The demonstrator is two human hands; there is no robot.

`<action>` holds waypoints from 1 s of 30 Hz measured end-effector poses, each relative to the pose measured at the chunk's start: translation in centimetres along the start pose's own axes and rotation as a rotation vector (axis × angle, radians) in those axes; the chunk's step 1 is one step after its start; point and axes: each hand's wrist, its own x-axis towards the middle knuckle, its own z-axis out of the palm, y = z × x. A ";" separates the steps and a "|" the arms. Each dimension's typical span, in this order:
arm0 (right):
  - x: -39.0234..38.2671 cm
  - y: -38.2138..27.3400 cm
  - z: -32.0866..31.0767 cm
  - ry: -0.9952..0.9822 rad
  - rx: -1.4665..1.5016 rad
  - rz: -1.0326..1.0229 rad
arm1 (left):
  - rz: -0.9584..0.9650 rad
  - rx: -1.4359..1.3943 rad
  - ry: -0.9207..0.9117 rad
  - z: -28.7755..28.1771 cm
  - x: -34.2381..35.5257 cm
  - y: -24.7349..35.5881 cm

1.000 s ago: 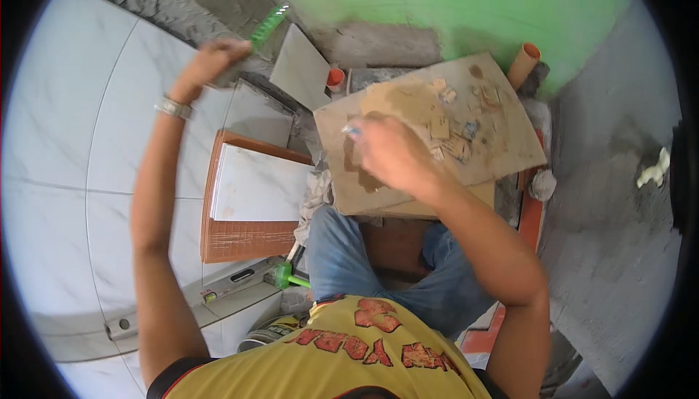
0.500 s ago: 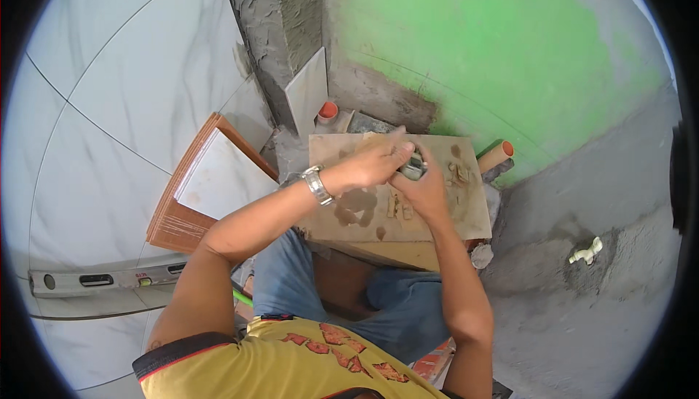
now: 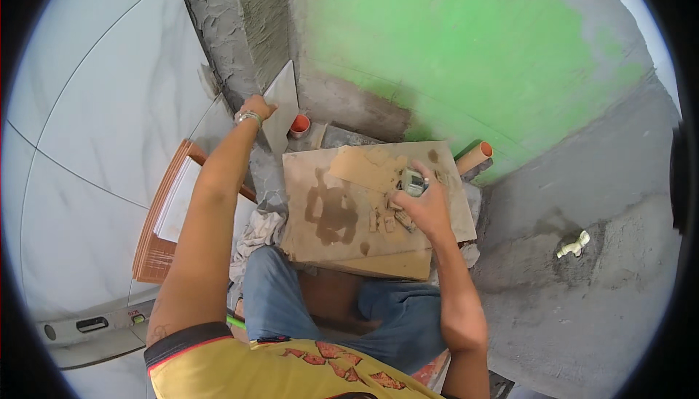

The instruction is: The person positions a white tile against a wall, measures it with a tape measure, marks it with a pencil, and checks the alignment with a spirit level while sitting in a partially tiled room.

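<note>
Plainly, both hands (image 3: pixel 256 106) (image 3: pixel 428 204) beyond red-printed shirt (image 3: pixel 320 359).

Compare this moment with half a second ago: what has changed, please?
The left hand has moved from beside the right hand, leftward and forward, to the leaning tile; whether it grips the tile is unclear. The right hand still holds the small device over the board; the tile leans as before.
</note>
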 end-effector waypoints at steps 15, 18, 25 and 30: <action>-1.0 0.7 1.7 -0.063 -0.143 -0.106 | 0.161 0.043 0.094 3.2 -4.7 0.5; 0.0 2.3 1.7 0.009 -0.203 -0.198 | 0.166 -0.018 0.110 2.7 -8.3 0.1; -1.6 0.4 -0.2 -0.044 -0.128 -0.126 | 0.371 -0.073 0.377 -6.6 -14.8 -5.5; -1.2 -0.1 -4.1 0.271 -0.035 -0.266 | 0.418 -0.291 0.459 -16.0 -27.4 -7.5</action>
